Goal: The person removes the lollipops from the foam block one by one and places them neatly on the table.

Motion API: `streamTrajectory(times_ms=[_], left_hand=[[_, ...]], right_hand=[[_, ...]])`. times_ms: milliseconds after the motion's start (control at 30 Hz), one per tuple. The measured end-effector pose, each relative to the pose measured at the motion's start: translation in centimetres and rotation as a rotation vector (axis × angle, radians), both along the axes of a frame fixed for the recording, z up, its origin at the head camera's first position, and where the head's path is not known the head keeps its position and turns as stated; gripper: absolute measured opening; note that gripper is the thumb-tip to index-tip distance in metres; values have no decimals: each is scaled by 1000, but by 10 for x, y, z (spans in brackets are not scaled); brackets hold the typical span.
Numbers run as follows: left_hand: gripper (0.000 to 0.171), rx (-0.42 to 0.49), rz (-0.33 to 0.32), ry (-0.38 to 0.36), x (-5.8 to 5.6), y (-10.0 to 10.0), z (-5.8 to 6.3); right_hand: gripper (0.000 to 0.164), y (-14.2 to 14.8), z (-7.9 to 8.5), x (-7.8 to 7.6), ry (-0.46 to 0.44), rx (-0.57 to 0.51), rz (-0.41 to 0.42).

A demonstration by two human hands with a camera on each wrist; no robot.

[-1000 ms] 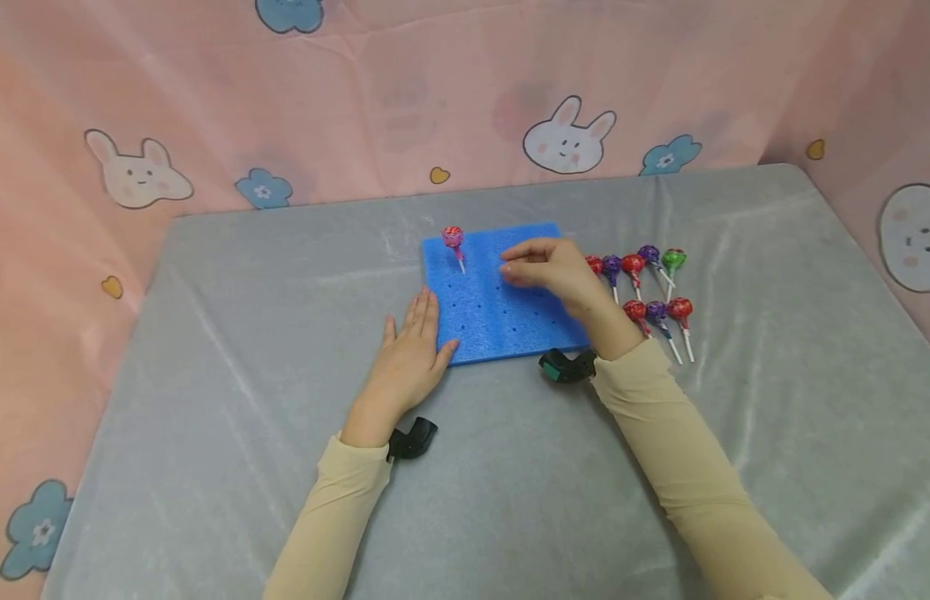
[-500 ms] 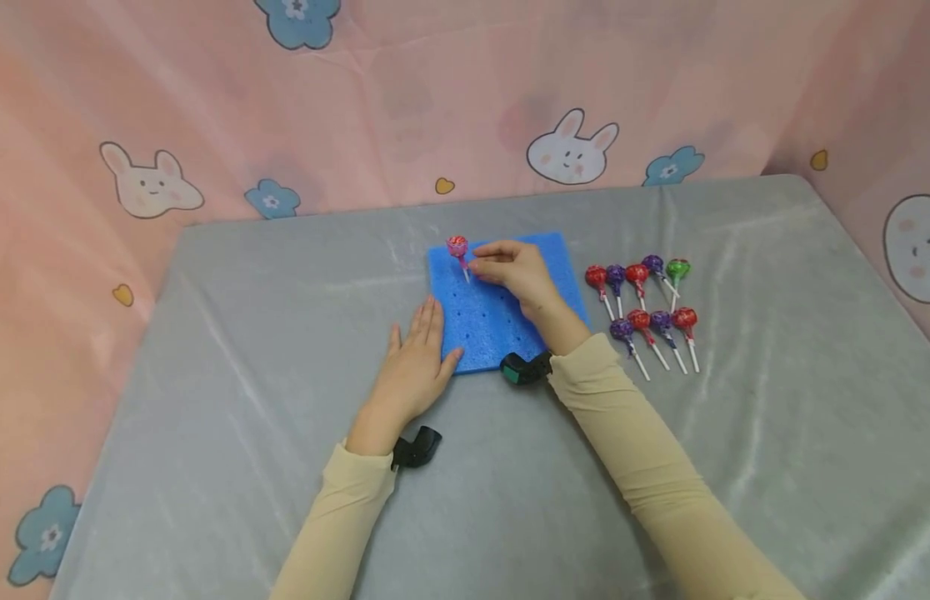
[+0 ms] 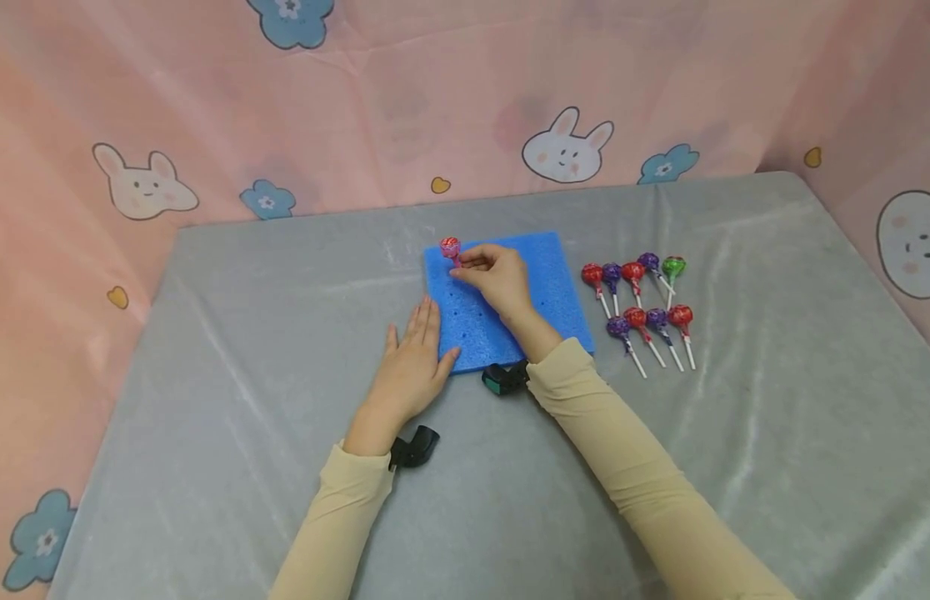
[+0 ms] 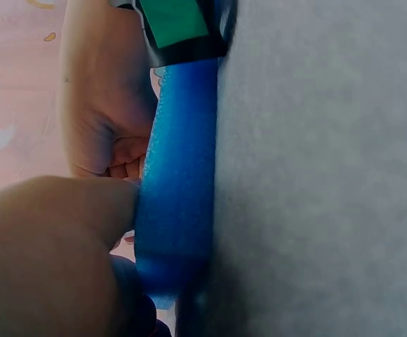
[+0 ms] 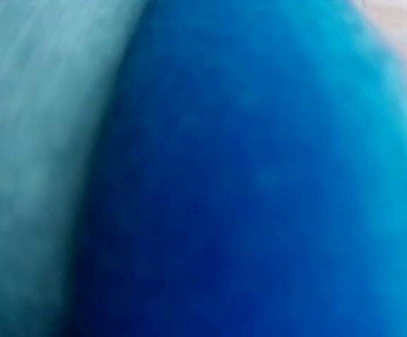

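Observation:
A blue foam board [image 3: 549, 271] with small holes lies on the grey table. Near its back left corner a pink-and-red lollipop [image 3: 450, 247] stands upright. My right hand [image 3: 502, 283] pinches this lollipop just below its head, thumb and fingertips hiding most of the stick. At the board's left edge rests my left hand [image 3: 408, 371], fingers straight and thumb on the front left corner. The left wrist view shows the board's thick side [image 4: 179, 168] close up with the left thumb [image 4: 56, 242] against it. Blurred blue foam [image 5: 245, 168] fills most of the right wrist view.
Right of the board, several wrapped lollipops lie in two rows, among them a green one [image 3: 673, 266], a purple one [image 3: 618, 326] and a red one [image 3: 681, 315]. A pink curtain [image 3: 360, 108] with printed rabbits hangs behind the grey table [image 3: 285, 333].
My right hand has moved left across the board to the standing lollipop and taken hold of it. The left hand has stayed on the board's left edge.

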State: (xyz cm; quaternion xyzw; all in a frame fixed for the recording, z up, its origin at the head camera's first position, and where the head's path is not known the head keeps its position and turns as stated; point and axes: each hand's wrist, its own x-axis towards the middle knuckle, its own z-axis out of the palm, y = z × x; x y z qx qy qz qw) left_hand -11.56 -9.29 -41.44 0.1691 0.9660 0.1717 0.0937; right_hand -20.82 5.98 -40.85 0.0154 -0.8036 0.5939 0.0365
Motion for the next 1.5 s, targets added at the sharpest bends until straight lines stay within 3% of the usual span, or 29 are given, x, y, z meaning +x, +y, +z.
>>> streamTrajectory(times_ms=[200,367,800,1067,1333,1500], left_hand=[[69,-1,-5,5,-1,0,0],[69,10,-4,5,0,0,0],[70,3,-3,2,-1,0,0],[70,1,-7,-3,-1,1,1],[69,-2,-11,0,0,1,1],[70,-6,-5,-17,0,0,2]], right_hand=[[21,0,-2,0,14,42,-22],[19,0,-3,-1,7,16,-33],[16,2,-3,2,17,-140,-24],[20,7,-5,1,31,-264,-69],[23,20,2,1,-36,-420,-50],[14,42,13,1,-41,-476,-54]])
